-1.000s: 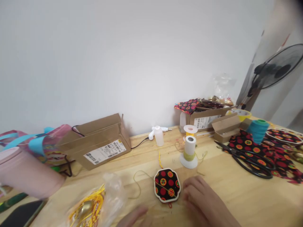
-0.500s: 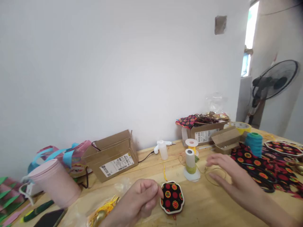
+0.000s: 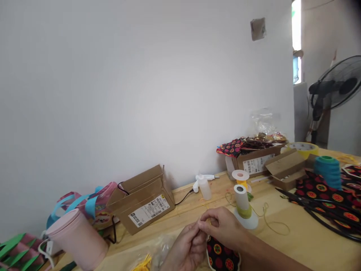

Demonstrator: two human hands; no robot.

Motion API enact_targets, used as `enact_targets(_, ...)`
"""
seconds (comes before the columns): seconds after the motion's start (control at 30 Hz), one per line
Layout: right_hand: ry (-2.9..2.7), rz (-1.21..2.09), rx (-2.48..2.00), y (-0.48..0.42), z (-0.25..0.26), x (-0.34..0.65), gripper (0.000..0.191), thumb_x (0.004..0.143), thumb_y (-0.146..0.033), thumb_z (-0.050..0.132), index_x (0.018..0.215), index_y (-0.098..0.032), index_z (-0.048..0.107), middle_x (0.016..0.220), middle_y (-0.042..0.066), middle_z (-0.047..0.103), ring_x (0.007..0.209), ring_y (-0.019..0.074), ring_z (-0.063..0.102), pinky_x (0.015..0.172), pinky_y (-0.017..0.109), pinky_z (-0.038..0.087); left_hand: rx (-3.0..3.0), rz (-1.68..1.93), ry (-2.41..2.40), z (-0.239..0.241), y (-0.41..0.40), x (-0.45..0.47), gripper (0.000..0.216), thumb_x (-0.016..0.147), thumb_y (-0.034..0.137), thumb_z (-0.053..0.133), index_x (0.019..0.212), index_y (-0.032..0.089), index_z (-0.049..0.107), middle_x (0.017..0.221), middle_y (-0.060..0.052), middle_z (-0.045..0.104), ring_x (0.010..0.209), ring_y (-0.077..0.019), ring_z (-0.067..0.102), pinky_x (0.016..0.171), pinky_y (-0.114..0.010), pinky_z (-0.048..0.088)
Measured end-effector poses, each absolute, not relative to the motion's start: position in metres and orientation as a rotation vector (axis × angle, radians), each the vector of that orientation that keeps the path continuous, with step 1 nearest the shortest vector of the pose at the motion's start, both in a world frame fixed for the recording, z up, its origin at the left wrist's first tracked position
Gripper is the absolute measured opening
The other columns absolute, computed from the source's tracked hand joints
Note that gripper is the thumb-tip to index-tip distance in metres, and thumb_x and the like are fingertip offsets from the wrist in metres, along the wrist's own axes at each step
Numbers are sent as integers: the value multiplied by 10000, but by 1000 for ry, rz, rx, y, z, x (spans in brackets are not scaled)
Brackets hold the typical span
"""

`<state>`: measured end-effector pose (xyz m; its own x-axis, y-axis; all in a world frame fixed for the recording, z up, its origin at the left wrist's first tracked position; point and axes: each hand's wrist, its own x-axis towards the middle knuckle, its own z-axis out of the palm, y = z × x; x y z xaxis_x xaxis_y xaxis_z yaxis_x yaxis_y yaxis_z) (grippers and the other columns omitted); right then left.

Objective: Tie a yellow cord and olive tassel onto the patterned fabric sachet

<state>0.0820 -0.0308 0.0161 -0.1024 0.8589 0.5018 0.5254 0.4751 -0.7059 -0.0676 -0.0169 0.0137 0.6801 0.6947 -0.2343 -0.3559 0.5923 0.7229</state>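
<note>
My left hand (image 3: 187, 248) and my right hand (image 3: 224, 227) meet low in the middle of the view, fingertips pinched together on a thin yellow thread (image 3: 209, 222). Just below them lies a flat pad of black cloth with red and orange flowers (image 3: 221, 258), partly hidden by my right wrist. A white spool with yellow-green thread (image 3: 243, 206) stands upright just right of my right hand, and its loose thread (image 3: 270, 222) curls over the wooden table (image 3: 296, 241).
A labelled cardboard box (image 3: 143, 201) stands at the left, with a pink cup (image 3: 77, 239) and a pink and blue bag (image 3: 84, 203) beyond it. At the right are black scissors (image 3: 324, 214), flowered cloth (image 3: 324, 192), a teal thread cone (image 3: 328, 171), open boxes (image 3: 284, 169) and a fan (image 3: 338, 84).
My right hand came back from the spool towards the middle and joined my left hand in a pinch on the thread. The view shifted to the left and upwards.
</note>
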Motion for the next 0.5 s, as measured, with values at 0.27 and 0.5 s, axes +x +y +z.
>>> enact_targets(0.27,-1758,229,-1165,-25,30,102,225,751,-347,542,615,-184,616,553,-14,539,520,105,467,510,217,308,512,495,403,24,-19,-63,229,681,374,623,677,153,566,401,93,305,298,-5,172,261,-85,129)
enact_targets(0.5,-1774,161,-1267,-22,19,98,272,782,-342,500,580,-172,567,533,-4,533,504,116,457,488,223,295,438,537,214,33,-39,-63,460,764,344,514,349,153,468,480,-2,474,481,-107,499,512,-256,466)
